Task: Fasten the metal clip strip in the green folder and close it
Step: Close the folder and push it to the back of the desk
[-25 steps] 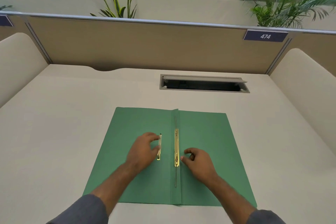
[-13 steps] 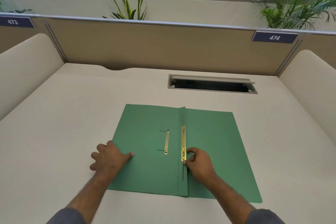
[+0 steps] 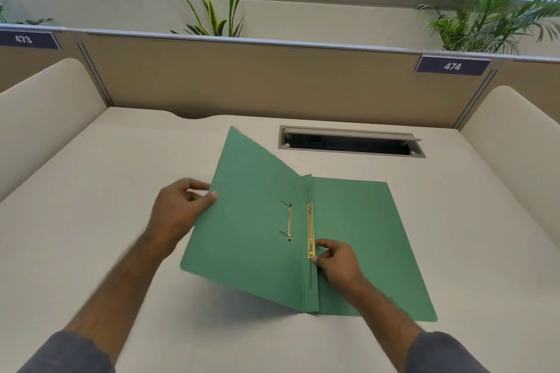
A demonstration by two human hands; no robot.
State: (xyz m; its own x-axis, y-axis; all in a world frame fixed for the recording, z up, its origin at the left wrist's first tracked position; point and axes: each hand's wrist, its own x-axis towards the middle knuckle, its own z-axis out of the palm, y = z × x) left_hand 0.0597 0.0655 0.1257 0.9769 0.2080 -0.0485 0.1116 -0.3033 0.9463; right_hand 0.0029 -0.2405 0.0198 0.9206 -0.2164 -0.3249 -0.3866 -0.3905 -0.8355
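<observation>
Centre frame: my left hand (image 3: pixel 178 209) pinches green folder (image 3: pixel 357 239) cover, right hand (image 3: pixel 336 260) fingertips pinning metal clip strip (image 3: pixel 310 230); I swing cover over slowly, right withdrawing last.

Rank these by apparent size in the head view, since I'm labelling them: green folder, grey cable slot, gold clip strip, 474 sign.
1. Green paper folder
2. Grey rectangular cable slot
3. Dark 474 sign, farther away, so unsure
4. Gold metal clip strip

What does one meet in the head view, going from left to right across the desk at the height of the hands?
left hand holding the raised cover's edge → raised left cover → small metal strip on that cover → long brass clip strip at the spine → right hand → flat right cover
</observation>
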